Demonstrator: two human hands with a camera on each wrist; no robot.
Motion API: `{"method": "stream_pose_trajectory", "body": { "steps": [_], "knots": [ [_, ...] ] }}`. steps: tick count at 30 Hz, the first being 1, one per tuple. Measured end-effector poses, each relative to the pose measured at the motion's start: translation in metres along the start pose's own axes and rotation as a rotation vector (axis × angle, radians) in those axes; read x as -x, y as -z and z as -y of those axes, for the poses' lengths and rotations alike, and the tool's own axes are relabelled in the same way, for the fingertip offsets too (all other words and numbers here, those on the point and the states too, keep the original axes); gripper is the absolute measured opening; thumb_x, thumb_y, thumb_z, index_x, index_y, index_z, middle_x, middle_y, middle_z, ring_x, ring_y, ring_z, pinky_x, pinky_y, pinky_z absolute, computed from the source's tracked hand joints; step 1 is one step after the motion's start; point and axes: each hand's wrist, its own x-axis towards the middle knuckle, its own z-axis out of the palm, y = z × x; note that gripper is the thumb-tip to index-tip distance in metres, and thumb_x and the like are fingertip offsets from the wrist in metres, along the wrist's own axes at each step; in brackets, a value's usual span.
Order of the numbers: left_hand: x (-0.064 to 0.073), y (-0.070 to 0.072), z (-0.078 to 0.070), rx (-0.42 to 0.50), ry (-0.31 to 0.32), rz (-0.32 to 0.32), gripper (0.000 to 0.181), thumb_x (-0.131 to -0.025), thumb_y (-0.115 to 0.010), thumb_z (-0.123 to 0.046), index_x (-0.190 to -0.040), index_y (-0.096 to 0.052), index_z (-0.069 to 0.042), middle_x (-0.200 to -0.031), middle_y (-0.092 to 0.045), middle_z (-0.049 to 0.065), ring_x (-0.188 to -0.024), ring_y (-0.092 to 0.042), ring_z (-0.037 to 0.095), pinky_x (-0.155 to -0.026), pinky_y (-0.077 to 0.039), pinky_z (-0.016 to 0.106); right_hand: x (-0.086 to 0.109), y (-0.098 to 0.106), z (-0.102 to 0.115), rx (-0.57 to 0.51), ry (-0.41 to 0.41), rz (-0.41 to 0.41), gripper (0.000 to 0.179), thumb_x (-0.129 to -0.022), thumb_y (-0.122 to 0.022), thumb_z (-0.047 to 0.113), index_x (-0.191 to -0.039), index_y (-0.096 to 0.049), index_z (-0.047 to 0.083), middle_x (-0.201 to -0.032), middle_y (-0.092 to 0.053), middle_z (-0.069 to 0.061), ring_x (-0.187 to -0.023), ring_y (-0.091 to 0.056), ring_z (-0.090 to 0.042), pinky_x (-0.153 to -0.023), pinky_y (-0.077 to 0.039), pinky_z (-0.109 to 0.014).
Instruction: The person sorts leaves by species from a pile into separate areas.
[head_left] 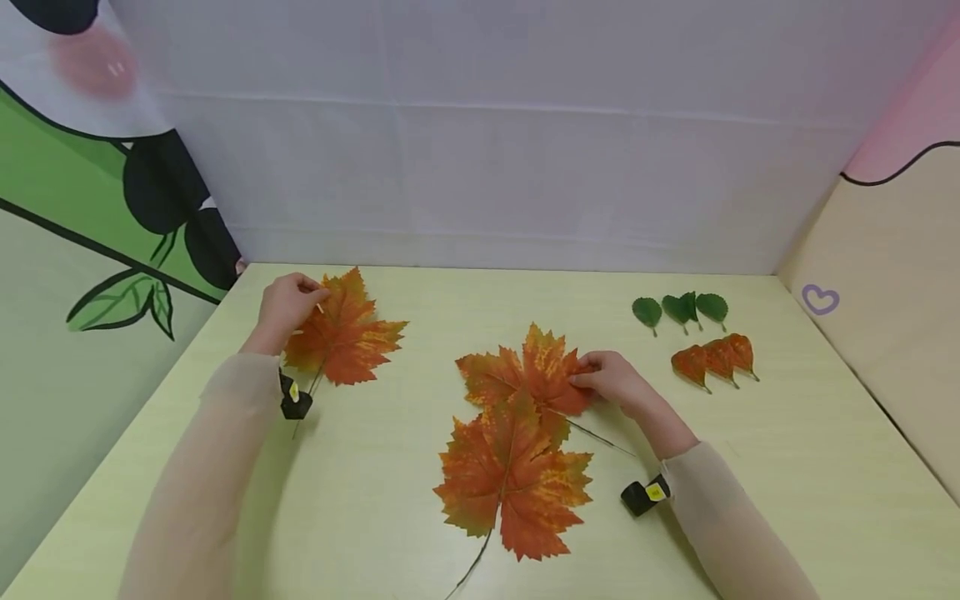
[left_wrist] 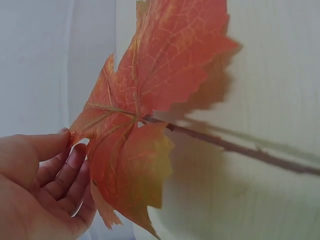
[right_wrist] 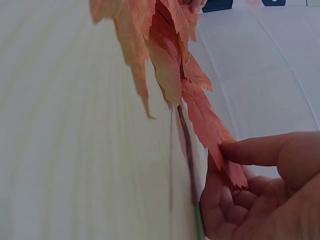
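Observation:
My left hand (head_left: 288, 304) pinches the edge of an orange maple leaf (head_left: 348, 333) at the back left of the table; in the left wrist view thumb and fingers grip one lobe of it, and its brown stem (left_wrist: 235, 148) runs off to the right. With my right hand (head_left: 615, 379) I pinch the right edge of a second orange maple leaf (head_left: 547, 367) near the middle. A third maple leaf (head_left: 510, 479) lies in front, its tip overlapping the second one. In the right wrist view the thumb presses the held leaf (right_wrist: 207, 117) against the fingers.
Several small green leaves (head_left: 647, 312) lie in a row at the back right of the pale table (head_left: 360, 517). Below them sit small overlapping orange-red leaves (head_left: 690, 363). A white cloth wall (head_left: 510, 183) stands behind, with printed panels (head_left: 885, 250) at both sides.

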Motion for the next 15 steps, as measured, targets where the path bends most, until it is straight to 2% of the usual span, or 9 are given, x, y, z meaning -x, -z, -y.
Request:
{"method": "stream_pose_trajectory", "body": {
  "steps": [7, 10, 15],
  "knots": [
    [-0.015, 0.001, 0.010, 0.010, 0.036, -0.005, 0.036, -0.093, -0.051, -0.027, -0.111, -0.055, 0.003, -0.106, -0.055, 0.022, -0.081, -0.046, 0.026, -0.061, -0.041, 0.028, -0.001, 0.000, -0.001, 0.000, -0.008, -0.016, 0.018, -0.087, -0.057, 0.006, -0.101, -0.055, -0.006, -0.073, -0.051, -0.001, -0.060, -0.047, -0.010, -0.057, -0.042, -0.025],
    [-0.018, 0.002, 0.013, 0.011, 0.067, -0.010, 0.036, -0.093, -0.051, -0.027, -0.111, -0.056, 0.003, -0.105, -0.055, 0.022, -0.080, -0.047, 0.026, -0.060, -0.042, 0.027, -0.001, 0.000, -0.001, -0.003, -0.013, -0.027, 0.019, -0.087, -0.057, 0.005, -0.102, -0.055, -0.006, -0.072, -0.051, -0.001, -0.060, -0.046, -0.010, -0.057, -0.041, -0.024],
    [-0.021, 0.002, 0.020, -0.022, 0.080, -0.027, 0.034, -0.093, -0.050, -0.025, -0.109, -0.057, 0.004, -0.100, -0.058, 0.022, -0.076, -0.049, 0.026, -0.055, -0.041, 0.026, -0.001, -0.001, -0.002, -0.009, -0.005, -0.027, 0.020, -0.087, -0.057, 0.004, -0.103, -0.055, -0.007, -0.072, -0.050, -0.001, -0.061, -0.046, -0.010, -0.057, -0.040, -0.025]
  ]
}}
